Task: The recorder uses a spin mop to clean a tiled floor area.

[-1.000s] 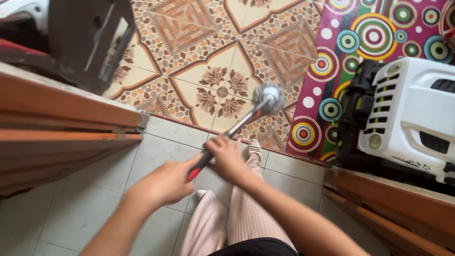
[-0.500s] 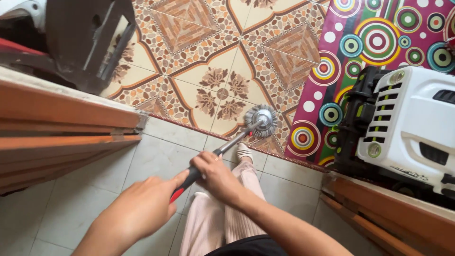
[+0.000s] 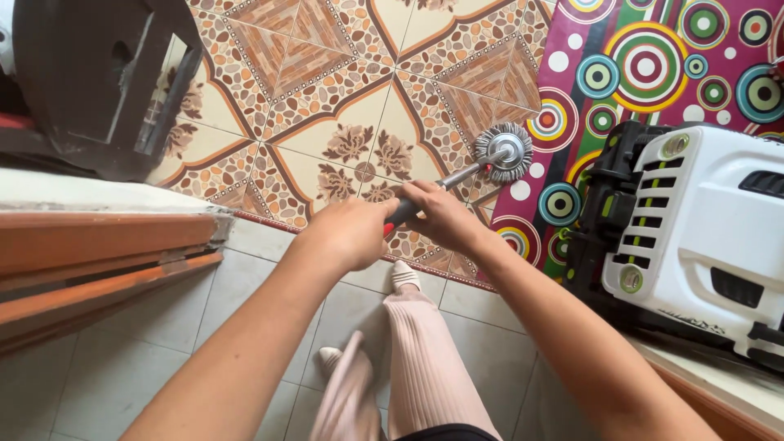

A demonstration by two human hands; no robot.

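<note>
Long-handled tool with metal shaft, red-and-black handle and round wire-bristle head (image 3: 503, 152), held in both hands above a patterned floor.

Head sits over the edge where the beige floral floor tiles (image 3: 343, 122) meet the magenta mat with coloured circles (image 3: 653, 57). Right hand (image 3: 441, 214) has its grip closed around the shaft; left hand (image 3: 347, 233) has its grip closed on the handle end just behind it. Below: pink ribbed trousers (image 3: 420, 359) over grey plain tiles (image 3: 261, 286). Right: white-and-black ride-on toy car (image 3: 702, 220). Left: orange wooden door frame (image 3: 98, 245).
</note>
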